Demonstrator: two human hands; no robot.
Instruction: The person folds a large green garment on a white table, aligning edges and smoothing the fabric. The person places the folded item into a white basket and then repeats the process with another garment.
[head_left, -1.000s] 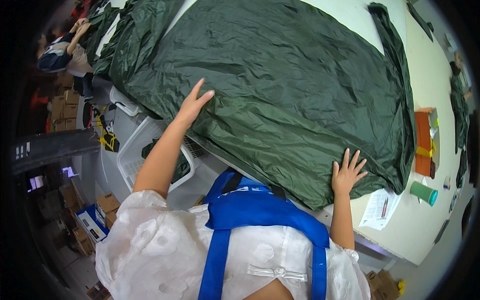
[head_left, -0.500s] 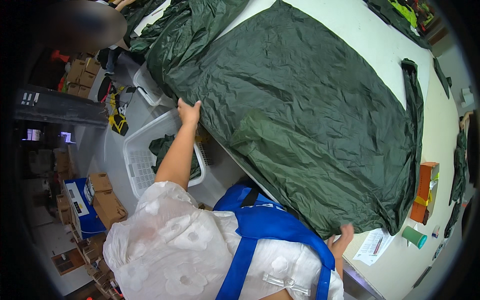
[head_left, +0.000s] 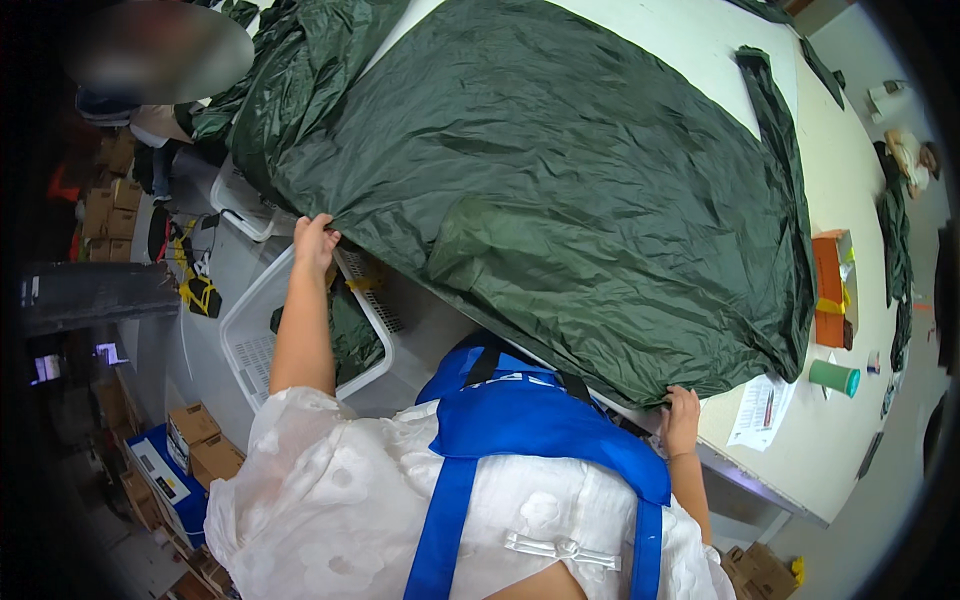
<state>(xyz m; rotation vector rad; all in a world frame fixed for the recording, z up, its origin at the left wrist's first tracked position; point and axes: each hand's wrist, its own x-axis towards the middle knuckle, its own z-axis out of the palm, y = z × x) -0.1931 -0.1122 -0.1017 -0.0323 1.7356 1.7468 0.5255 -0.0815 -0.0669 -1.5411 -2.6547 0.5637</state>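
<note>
Dark green fabric sheet [head_left: 560, 130], glossy and creased, lies over the white worktable [head_left: 805, 450], its long axis roughly along the table's near edge, its bulk beyond both hands. Left hand [head_left: 316, 242] pinches the sheet's border toward the left of the table's near edge; right hand [head_left: 682, 420] pinches it toward the right. White plastic basket [head_left: 255, 350] sits below the table, left.

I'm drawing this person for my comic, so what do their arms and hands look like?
The left hand and right hand are bare. The forearms are bare too, below short, puffy, thin white sleeves with a flower pattern.
</note>
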